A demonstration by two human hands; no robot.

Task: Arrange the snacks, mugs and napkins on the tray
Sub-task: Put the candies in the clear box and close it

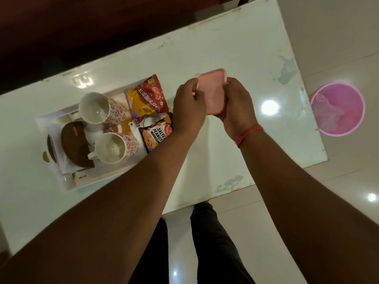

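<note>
Snacks, mugs and napkins sit on a white tray (98, 177) at the left part of a white table (235, 48). Two white mugs with red flower print stand upright and empty on it: far mug (96, 108) toward the back, near mug (111, 147) toward the front, handle pointing left. Just right of the far mug lies a red-and-yellow Aloo Bhujia Sev packet (146, 99); below it a Salted Peanuts packet (156, 134) lies at the tray's right end, partly hidden by the left forearm. At the tray's left end a brown packet (74, 146) rests on what looks like white folded napkins (62, 160), though that part is dim and hard to read. Both hands are off the tray, over the bare table to its right, well above the surface or on it, cannot tell. Left hand (189, 105) and right hand (238, 105) together hold a pink square container (212, 89), tilted; the left fingers curl over its left edge, the right fingers wrap its right side and bottom corner, both closed firmly on it. A red thread band (249, 134) circles the right wrist. A pink bin (338, 109) with a clear liner stands on the floor just past the table's right end. Dark trouser legs (213, 242) show below the table's edge.
</note>
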